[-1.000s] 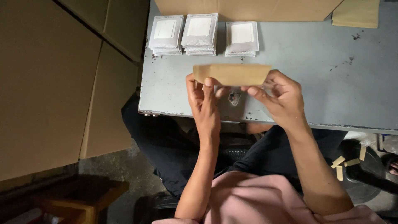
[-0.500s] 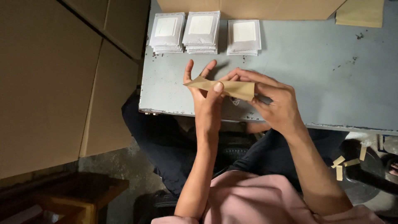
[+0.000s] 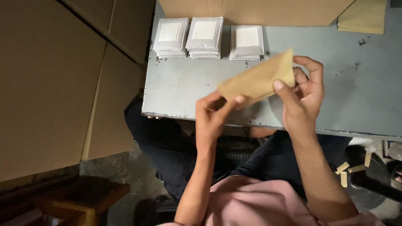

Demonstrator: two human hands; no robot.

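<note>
I hold a flat brown paper envelope tilted above the front edge of a grey metal table. My left hand pinches its lower left corner between thumb and fingers. My right hand grips its upper right end, thumb on the face, fingers curled behind. Whether anything is inside the envelope cannot be seen.
Three stacks of white packets line the table's far edge. Behind them lie brown cardboard sheets, and a tan pad sits at the far right. Large cardboard panels stand on the left. Paper scraps lie on the floor.
The envelope has turned from a level strip held edge-on to a tilted flat face, right end raised. Both hands shifted right and up while keeping hold.
</note>
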